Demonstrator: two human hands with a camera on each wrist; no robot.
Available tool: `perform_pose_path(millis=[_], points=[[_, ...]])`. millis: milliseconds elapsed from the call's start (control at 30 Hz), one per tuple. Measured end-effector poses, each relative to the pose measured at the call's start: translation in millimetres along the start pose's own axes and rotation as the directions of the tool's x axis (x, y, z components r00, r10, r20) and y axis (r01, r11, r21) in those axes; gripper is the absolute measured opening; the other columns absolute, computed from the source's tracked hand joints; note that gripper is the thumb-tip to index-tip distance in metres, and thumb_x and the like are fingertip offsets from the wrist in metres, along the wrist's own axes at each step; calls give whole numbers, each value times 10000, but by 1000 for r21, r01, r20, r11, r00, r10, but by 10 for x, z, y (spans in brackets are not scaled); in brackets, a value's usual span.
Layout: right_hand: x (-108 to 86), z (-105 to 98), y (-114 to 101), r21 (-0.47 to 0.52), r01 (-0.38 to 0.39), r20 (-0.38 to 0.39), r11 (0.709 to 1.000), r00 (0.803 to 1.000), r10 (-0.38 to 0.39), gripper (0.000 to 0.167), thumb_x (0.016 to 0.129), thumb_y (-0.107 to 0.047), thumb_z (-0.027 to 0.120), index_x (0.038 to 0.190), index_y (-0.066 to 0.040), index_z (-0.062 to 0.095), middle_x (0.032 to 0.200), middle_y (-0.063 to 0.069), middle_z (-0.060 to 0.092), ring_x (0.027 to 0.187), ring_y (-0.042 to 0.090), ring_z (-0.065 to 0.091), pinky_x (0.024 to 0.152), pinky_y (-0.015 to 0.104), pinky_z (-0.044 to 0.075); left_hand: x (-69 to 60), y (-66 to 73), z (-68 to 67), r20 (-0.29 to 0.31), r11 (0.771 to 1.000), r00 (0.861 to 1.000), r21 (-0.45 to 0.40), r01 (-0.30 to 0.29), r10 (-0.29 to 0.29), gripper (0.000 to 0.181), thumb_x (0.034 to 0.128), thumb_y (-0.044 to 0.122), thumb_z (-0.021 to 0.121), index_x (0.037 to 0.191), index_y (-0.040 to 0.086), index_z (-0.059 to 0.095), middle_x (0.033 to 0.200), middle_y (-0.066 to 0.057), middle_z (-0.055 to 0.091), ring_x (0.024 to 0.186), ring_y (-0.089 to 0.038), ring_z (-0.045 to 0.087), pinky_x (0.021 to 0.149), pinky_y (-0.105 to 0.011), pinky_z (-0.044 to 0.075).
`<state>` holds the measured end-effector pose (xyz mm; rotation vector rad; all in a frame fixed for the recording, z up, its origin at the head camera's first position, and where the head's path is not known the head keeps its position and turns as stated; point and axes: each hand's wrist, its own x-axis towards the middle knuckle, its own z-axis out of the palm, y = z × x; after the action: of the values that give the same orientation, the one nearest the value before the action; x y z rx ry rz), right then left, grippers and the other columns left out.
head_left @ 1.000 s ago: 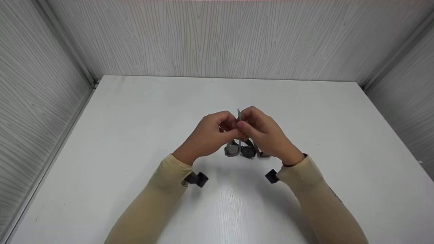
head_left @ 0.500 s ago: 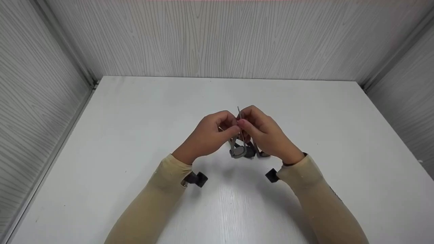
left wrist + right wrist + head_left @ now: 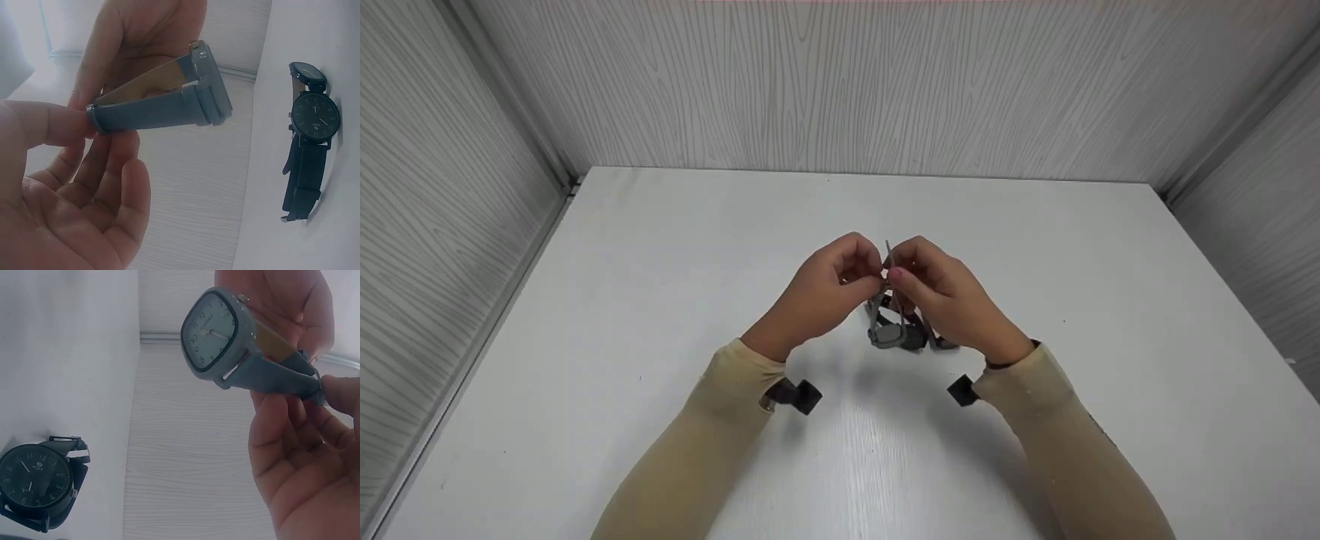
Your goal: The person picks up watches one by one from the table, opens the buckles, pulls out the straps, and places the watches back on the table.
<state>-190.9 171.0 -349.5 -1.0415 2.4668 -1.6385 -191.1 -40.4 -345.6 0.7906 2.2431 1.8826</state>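
Note:
Between both hands hangs a grey-blue wristwatch with a squarish case and a light dial. Its strap forms a closed loop, tan on the inside. My left hand pinches the strap at its buckle end, thumb and fingertips close to the metal buckle. From the other side my right hand pinches the same end, its thumb against the strap. The fingertips partly hide the buckle. Below the hands, on the table, lies a black wristwatch with a round dial.
Another dark watch lies just beside the black one. All of them are near the middle of the white table. Panels with a wood-grain pattern stand at the back and both sides.
The grey-blue watch has swung slightly to the right below the hands. My left hand has shifted slightly up and away from the right hand, which stays nearly in place.

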Motion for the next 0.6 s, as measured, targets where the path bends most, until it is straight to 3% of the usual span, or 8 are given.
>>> perform_pose_path(millis=[200, 300, 467, 533, 600], points=[[-3, -2, -6, -1, 20, -8, 1000, 1000, -20, 156, 1077, -131, 552, 1127, 17, 558, 940, 113, 600, 756, 263, 586, 672, 331, 522, -1, -25, -33, 93, 974, 992, -201, 101, -84, 120, 971, -14, 572, 1068, 55, 556, 1008, -52, 599, 1023, -286, 588, 954, -414, 495], [-6, -5, -8, 11, 24, -7, 1000, 1000, -24, 150, 1071, -125, 565, 1131, 12, 569, 957, 159, 611, 768, 316, 595, 683, 323, 527, -6, -22, -24, 104, 966, 989, -225, 124, -103, 143, 949, -11, 554, 1074, 57, 544, 994, -54, 595, 1021, -272, 591, 959, -403, 494], [-11, -18, -2, 5, 25, -23, 1000, 999, -25, 127, 1058, -114, 588, 1126, -8, 580, 968, 159, 623, 748, 341, 605, 665, 328, 531, -16, -5, 24, 68, 999, 997, -14, 46, -45, 146, 933, 98, 614, 1063, 98, 550, 1009, -31, 615, 987, -185, 613, 904, -413, 528], [-10, -22, 5, -8, 23, -36, 1000, 999, -23, 127, 1058, -116, 589, 1124, -7, 584, 962, 119, 625, 741, 329, 608, 661, 319, 532, -18, 0, 42, 46, 996, 999, 92, 22, -27, 171, 935, 156, 659, 1064, 118, 555, 1012, -12, 635, 967, -162, 628, 859, -396, 538], [-13, -23, 12, -20, 16, -54, 1000, 998, -17, 130, 1059, -115, 586, 1126, -3, 588, 957, 73, 622, 742, 306, 609, 663, 293, 532, -20, 8, 57, 27, 990, 999, 141, 25, -30, 199, 936, 202, 696, 1073, 129, 571, 997, 0, 657, 941, -150, 644, 822, -377, 539]])
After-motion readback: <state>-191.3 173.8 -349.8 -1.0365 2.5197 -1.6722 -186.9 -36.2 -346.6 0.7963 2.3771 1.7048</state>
